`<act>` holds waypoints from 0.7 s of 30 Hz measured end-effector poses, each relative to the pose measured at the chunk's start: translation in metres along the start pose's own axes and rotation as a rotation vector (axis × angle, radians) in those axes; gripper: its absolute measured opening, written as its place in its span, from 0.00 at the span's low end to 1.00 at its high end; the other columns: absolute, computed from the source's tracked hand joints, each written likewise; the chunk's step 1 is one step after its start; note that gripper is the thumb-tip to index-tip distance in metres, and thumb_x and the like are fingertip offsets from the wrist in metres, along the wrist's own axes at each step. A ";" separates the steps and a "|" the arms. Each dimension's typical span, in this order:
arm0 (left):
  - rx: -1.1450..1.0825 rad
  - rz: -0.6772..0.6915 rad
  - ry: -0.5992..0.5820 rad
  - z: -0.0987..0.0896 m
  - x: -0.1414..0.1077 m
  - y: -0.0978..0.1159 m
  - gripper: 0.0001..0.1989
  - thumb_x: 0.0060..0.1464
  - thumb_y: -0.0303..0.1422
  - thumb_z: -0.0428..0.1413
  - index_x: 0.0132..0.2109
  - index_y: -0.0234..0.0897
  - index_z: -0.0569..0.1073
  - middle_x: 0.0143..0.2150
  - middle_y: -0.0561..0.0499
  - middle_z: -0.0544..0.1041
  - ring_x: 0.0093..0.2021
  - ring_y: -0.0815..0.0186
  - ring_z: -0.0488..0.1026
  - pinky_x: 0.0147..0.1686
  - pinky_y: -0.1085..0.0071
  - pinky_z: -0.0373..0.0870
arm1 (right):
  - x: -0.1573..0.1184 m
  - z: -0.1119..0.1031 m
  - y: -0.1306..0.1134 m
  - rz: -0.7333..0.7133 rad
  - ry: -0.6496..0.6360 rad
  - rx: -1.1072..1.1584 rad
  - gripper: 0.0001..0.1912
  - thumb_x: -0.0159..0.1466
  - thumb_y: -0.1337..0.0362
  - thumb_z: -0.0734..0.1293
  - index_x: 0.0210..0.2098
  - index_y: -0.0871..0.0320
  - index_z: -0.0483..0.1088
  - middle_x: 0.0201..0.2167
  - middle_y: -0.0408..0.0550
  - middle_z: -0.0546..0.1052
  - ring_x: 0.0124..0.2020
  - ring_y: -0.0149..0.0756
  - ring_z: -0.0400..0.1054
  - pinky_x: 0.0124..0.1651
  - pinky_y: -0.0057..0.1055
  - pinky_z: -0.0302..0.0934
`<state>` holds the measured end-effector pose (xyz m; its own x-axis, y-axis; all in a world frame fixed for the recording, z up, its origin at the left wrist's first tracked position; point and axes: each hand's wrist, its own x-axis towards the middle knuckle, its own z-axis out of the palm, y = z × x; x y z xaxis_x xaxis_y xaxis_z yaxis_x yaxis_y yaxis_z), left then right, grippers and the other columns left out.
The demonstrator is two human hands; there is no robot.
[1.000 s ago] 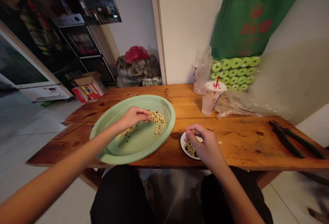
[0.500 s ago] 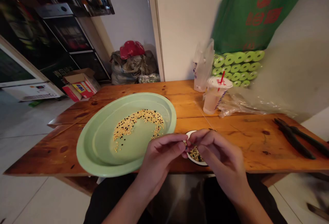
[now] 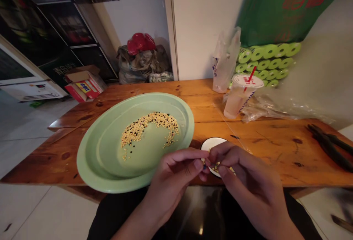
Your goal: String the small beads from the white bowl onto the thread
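My left hand (image 3: 176, 174) pinches a small pale bead (image 3: 203, 160), with a dark bluish one just below it at the fingertips. Facing it, my right hand (image 3: 249, 175) has its thumb and fingers drawn together; whatever they hold is hidden. Both hands meet above a small white dish (image 3: 211, 143) with a dark rim, which they partly cover. Yellow and black beads (image 3: 216, 167) lie in that dish. To the left, a wide green basin (image 3: 91, 170) holds many more small round yellow and black beads (image 3: 146, 124), spread in a curved band.
Behind the dish stand a lidded drink cup (image 3: 238, 96) with a red straw and a plastic bag (image 3: 224, 61). Black-handled pliers (image 3: 328, 148) lie at the right of the wooden table (image 3: 264, 148). Green rolls (image 3: 264, 63) and a green bag (image 3: 278, 12) are by the wall.
The view has shifted slightly. My right hand sits a little farther right from the dish, showing more of its white inside. My left hand keeps its pinch.
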<state>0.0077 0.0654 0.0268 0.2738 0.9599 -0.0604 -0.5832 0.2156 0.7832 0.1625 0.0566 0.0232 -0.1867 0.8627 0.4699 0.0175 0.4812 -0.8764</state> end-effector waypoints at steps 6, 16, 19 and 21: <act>0.074 0.025 -0.007 -0.003 -0.002 0.001 0.04 0.50 0.29 0.67 0.36 0.40 0.84 0.31 0.54 0.81 0.31 0.77 0.75 0.31 0.85 0.72 | 0.000 -0.001 -0.001 0.011 -0.015 -0.036 0.11 0.66 0.75 0.60 0.31 0.54 0.65 0.33 0.42 0.70 0.34 0.32 0.67 0.38 0.32 0.62; 0.115 -0.033 0.013 -0.010 -0.003 0.001 0.07 0.51 0.28 0.66 0.39 0.41 0.84 0.33 0.54 0.82 0.31 0.77 0.77 0.33 0.86 0.74 | 0.003 0.002 0.000 0.104 -0.050 -0.057 0.08 0.68 0.70 0.62 0.34 0.54 0.70 0.33 0.44 0.72 0.34 0.32 0.68 0.38 0.29 0.66; 0.099 -0.022 0.051 -0.010 -0.001 0.002 0.07 0.50 0.27 0.67 0.39 0.40 0.83 0.32 0.54 0.81 0.31 0.75 0.78 0.31 0.84 0.74 | 0.002 0.002 0.000 0.161 -0.039 -0.107 0.08 0.68 0.68 0.63 0.33 0.53 0.70 0.29 0.42 0.73 0.30 0.30 0.68 0.34 0.26 0.64; 0.111 -0.016 0.069 -0.011 0.000 0.002 0.05 0.50 0.26 0.67 0.37 0.38 0.83 0.31 0.54 0.81 0.29 0.75 0.77 0.31 0.84 0.74 | 0.002 0.003 0.000 0.165 -0.015 -0.155 0.08 0.67 0.68 0.64 0.32 0.53 0.71 0.27 0.41 0.74 0.27 0.29 0.68 0.31 0.24 0.63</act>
<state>-0.0016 0.0678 0.0220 0.2265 0.9674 -0.1130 -0.4898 0.2135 0.8453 0.1593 0.0580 0.0234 -0.1831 0.9301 0.3185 0.1992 0.3523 -0.9144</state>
